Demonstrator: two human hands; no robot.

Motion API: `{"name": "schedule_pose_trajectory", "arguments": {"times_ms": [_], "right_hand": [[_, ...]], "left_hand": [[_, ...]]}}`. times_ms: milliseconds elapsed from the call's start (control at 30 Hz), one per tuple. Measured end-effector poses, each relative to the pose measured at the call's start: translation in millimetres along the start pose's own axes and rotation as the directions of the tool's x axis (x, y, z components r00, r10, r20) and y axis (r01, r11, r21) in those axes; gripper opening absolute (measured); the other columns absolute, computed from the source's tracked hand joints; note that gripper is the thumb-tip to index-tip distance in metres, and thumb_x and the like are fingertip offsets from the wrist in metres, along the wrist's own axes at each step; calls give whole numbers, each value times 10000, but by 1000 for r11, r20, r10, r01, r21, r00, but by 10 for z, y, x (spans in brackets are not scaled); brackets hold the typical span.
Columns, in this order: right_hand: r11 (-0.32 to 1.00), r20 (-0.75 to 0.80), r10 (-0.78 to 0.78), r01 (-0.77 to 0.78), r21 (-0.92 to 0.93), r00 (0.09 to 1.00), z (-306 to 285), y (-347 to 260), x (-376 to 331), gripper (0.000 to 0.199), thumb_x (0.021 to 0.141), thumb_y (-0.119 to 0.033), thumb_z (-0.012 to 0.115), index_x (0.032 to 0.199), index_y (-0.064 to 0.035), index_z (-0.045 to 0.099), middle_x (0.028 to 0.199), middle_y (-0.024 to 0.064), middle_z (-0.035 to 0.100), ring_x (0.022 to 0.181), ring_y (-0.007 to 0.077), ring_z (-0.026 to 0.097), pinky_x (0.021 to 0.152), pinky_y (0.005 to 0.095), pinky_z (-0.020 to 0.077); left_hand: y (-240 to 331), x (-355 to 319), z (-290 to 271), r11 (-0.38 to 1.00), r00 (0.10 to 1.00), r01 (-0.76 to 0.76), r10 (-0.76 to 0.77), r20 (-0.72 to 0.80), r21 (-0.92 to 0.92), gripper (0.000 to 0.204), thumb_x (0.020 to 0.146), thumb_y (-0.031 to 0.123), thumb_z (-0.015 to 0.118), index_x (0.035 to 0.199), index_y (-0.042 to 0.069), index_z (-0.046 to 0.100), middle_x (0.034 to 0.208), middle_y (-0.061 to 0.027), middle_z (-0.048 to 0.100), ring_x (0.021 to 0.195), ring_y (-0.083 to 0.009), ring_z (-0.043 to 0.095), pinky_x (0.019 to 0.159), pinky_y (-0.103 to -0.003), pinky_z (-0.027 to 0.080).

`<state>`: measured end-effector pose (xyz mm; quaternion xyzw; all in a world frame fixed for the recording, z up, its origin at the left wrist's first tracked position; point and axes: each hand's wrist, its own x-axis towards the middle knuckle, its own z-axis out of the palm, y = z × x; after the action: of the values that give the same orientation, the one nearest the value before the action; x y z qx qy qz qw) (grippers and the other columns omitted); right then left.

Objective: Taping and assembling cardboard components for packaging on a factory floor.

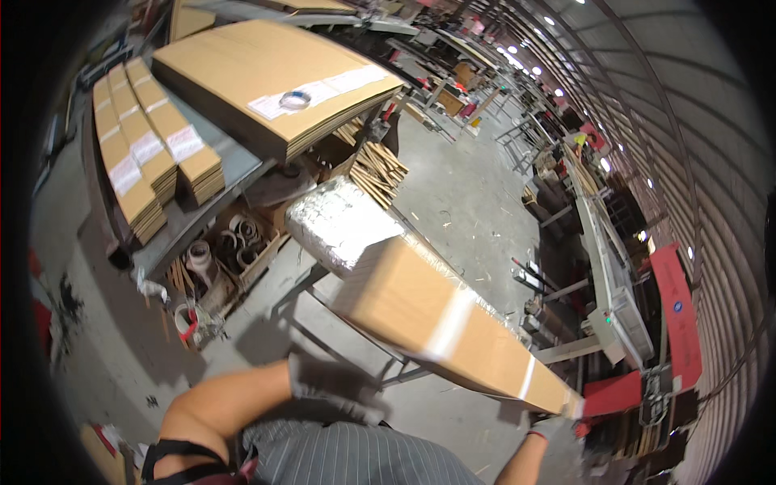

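A long brown cardboard bundle [485,356] with white bands around it slants across the middle of the view. Its far left end lies over a bench end [335,218] wrapped in shiny, wrinkled film. My right hand [554,425], in a grey glove, is at the bundle's near right end and grips it from beneath; some fingers are hidden there. Closer to my body and apart from the bundle is my left hand [339,392], also gloved in grey. Motion smears its fingers, so their pose does not show.
At the upper left, a table carries a large stack of cardboard sheets [259,73] with a tape roll [295,99] on it, beside several banded strip bundles [145,145]. Below stand a box of rolls [234,250] and a bucket [190,323]. A red machine frame [675,315] is at right.
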<state>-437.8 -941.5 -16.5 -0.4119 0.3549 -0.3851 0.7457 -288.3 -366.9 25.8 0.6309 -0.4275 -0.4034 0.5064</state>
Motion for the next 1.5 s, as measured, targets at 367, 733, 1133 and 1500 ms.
{"name": "schedule_pose_trajectory", "arguments": {"times_ms": [367,733,1133,1500], "right_hand": [[587,957,-208,808,-43,201,1917,697,-2857,591,819,-30,672,1350,-1,412,1305,124,508,1163,225,527,981,360,441],[706,963,211,656,-267,166,2211,885,-2971,1200,658,-343,867,1498,6,85,1426,226,325,1327,330,367,1079,481,341],[315,908,278,923,222,-314,2505,643,-3157,776,695,-662,702,1212,-100,564,1425,247,352,1289,460,367,1042,525,335],[293,929,318,951,95,-191,2401,605,-3251,768,665,-557,786,1201,-65,541,1435,257,344,1302,439,368,1071,490,320]], "left_hand": [[1658,927,95,772,493,-238,619,-612,589,866,779,397,717,1422,-13,308,1366,-217,442,1291,-372,402,1110,-475,272],[-42,-57,-224,943,927,-263,187,-326,-205,1192,578,193,866,1517,33,150,1448,-142,401,1336,-212,388,1113,-332,317],[-291,-218,129,879,866,-389,246,-435,-277,1177,564,341,910,1488,35,248,1376,-121,458,1259,-204,453,1072,-360,363],[23,-591,726,898,613,22,334,-716,439,680,603,310,851,1202,152,571,1185,-141,465,1104,-325,508,952,-432,459]]}}
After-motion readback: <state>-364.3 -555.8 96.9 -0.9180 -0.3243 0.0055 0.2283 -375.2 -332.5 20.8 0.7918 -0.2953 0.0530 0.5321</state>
